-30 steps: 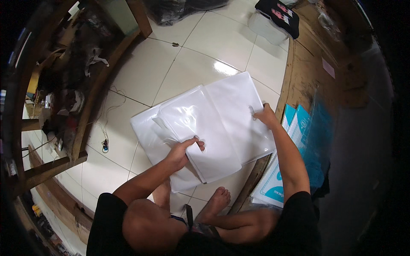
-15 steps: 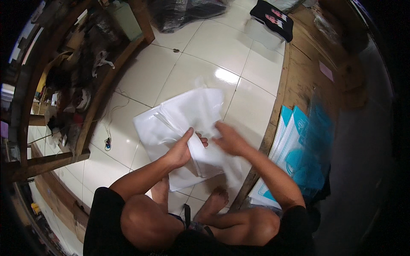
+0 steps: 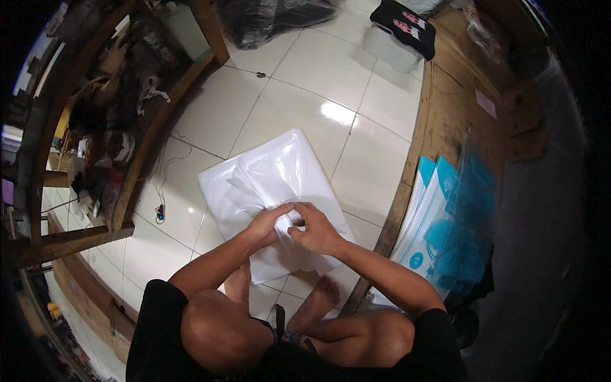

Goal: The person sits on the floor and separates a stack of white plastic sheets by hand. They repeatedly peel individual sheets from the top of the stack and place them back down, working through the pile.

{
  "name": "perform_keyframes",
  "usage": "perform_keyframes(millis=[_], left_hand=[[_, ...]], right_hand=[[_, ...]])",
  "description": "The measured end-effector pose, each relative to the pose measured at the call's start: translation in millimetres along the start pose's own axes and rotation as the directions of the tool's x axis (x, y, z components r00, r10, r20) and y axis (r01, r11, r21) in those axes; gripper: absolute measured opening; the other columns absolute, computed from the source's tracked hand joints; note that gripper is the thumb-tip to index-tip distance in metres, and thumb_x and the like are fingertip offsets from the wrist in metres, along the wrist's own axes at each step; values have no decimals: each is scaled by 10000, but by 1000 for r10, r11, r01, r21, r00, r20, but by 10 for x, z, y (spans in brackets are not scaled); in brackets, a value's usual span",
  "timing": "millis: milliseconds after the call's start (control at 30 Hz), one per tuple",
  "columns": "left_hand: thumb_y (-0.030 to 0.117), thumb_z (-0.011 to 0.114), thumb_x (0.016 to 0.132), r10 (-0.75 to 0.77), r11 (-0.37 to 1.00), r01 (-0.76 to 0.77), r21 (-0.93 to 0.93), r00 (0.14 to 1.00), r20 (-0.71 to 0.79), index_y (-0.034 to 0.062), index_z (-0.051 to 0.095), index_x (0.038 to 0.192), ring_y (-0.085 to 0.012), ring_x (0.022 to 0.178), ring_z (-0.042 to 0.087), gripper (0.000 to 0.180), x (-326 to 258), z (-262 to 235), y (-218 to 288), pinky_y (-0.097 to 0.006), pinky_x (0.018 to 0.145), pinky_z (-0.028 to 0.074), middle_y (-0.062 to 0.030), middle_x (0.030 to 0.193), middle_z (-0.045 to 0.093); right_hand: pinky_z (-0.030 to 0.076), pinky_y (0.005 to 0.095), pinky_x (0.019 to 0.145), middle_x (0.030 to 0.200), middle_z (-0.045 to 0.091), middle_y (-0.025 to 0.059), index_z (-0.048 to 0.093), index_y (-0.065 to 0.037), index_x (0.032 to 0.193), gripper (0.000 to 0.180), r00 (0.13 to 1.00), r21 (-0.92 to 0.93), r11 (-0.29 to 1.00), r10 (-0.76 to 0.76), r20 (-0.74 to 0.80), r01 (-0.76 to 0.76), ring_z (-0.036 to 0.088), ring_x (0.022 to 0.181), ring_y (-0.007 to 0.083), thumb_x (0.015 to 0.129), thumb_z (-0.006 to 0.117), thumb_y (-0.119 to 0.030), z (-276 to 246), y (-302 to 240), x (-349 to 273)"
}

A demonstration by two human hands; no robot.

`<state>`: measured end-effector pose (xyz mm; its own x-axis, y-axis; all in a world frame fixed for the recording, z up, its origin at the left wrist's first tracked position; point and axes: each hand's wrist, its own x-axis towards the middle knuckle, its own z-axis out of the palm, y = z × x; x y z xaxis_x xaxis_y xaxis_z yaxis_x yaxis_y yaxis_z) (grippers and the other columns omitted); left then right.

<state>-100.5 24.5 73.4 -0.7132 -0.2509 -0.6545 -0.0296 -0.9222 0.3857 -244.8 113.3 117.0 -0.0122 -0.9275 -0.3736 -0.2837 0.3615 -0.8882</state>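
A stack of white plastic sheets or bags lies on the tiled floor in front of my feet, its upper layers glossy and creased. My left hand is closed round a gathered fold of the plastic near the middle of the stack. Meeting it from the right, my right hand pinches the same fold, its thumb and forefinger bent against it. The fingertips of both hands almost touch. Part of the gathered plastic is hidden beneath the hands.
Blue-and-white printed plastic packages lie at the right, beside a wooden board edge. A cluttered wooden shelf frame stands at the left. Farther off are a dark plastic-wrapped bundle and a black folded cloth on a pale stool.
My right hand has moved left and stopped at the fold beside my left hand. The loose upper plastic has settled flatter and been drawn together between the hands.
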Motion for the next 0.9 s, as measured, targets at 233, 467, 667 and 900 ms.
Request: perform_keyframes(millis=[233,467,667,900], left_hand=[[187,583,925,-23,1000,23,-15,1000,-13,-61,433,1271,-278,1111,566,452,14,-155,-65,-422,972,456,-169,1204,552],[117,552,911,49,997,-46,63,998,-44,-104,470,1217,-288,1096,579,387,-36,-69,-20,-422,991,442,-191,1181,572],[146,497,909,27,990,-38,139,996,83,-105,516,1191,-289,1093,581,378,-308,305,344,-412,1008,418,-189,1157,606],[147,629,851,57,969,-55,240,998,0,-60,547,1174,-248,1029,602,392,-578,475,408,-382,934,463,-138,1096,629]], right_hand=[[468,351,951,1330,484,220,367,-22,1370,556,997,109,993,27,73,-35,577,1110,265,831,506,-28,-91,67,-30],[503,379,844,1176,581,227,367,-10,1335,514,999,236,971,-18,-31,25,623,1024,321,854,542,-59,-267,38,-16],[452,383,950,1294,493,217,344,-34,1394,603,974,-9,996,89,-210,-93,509,1199,301,877,617,-181,-640,501,-199],[173,534,1117,1475,218,300,194,20,1457,834,953,-348,903,-294,-76,251,207,1376,452,876,589,-429,32,268,-334]])
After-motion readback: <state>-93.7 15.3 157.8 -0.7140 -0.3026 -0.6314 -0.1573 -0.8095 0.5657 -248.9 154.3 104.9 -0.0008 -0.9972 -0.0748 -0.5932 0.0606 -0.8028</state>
